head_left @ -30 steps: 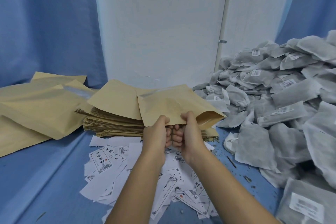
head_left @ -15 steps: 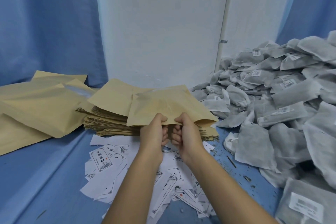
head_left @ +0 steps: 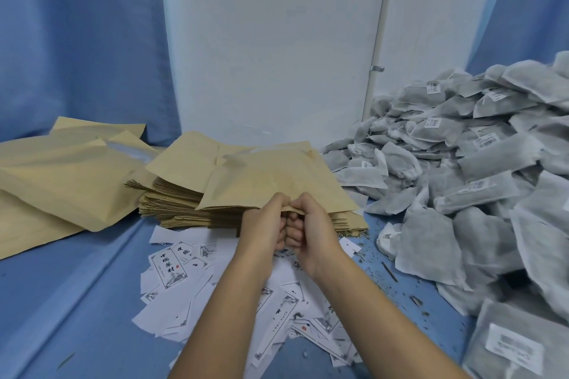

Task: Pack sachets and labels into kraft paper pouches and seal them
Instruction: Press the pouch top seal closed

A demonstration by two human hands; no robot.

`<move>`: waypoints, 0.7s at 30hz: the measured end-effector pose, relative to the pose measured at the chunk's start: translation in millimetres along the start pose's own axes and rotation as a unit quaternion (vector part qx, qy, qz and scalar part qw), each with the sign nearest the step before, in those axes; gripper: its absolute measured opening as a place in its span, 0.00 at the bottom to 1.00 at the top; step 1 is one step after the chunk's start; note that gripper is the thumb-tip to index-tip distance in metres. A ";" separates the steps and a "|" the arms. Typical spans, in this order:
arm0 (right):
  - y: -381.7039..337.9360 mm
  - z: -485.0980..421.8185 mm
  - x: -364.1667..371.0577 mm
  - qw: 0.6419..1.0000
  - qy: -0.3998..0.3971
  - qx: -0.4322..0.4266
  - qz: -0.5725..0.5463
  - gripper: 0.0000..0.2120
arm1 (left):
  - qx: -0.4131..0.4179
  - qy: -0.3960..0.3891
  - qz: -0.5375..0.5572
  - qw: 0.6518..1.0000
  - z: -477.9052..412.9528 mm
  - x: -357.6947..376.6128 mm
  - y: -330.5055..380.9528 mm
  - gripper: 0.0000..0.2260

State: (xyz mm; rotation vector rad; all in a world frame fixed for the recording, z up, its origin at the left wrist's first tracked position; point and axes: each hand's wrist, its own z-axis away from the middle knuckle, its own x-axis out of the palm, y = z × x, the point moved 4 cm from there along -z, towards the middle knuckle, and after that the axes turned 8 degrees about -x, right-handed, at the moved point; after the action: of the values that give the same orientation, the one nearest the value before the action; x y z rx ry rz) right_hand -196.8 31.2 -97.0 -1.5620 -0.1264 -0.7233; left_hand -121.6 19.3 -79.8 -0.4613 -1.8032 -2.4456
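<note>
I hold one kraft paper pouch (head_left: 277, 181) flat above the stack of empty pouches (head_left: 181, 209). My left hand (head_left: 264, 224) and my right hand (head_left: 311, 224) sit side by side, both pinching the pouch's near edge with curled fingers. Printed white labels (head_left: 172, 268) lie scattered on the blue cloth under my forearms. A big heap of grey sachets (head_left: 480, 181) with small stickers fills the right side. The inside of the pouch is hidden.
Larger kraft pouches (head_left: 61, 175) lie in a loose pile at the left. A white wall panel (head_left: 271, 40) and blue curtains stand behind. Dark crumbs dot the blue cloth (head_left: 400, 286) near the sachets.
The pouch has tilted down from a raised angle to lie nearly flat over the stack. Both hands have closed together on its near edge.
</note>
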 end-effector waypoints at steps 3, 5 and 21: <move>-0.4 1.1 -2.2 0.999 0.002 0.013 -0.039 0.17 | 0.009 0.005 0.010 1.000 -4.1 -6.3 3.5 0.12; -1.2 -0.4 -4.4 0.998 0.030 0.001 -0.052 0.14 | 0.012 0.025 0.039 0.999 -8.7 -14.5 5.2 0.11; 1.9 -3.1 -6.3 1.000 0.022 -0.006 0.000 0.11 | -0.044 -0.037 -0.004 0.998 -7.5 -8.5 -0.6 0.11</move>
State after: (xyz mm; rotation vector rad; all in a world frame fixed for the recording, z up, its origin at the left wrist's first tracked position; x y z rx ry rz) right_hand -202.0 30.1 -102.0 -1.5566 -0.0902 -0.7591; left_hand -115.1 11.4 -84.8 -0.5593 -1.7306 -2.5545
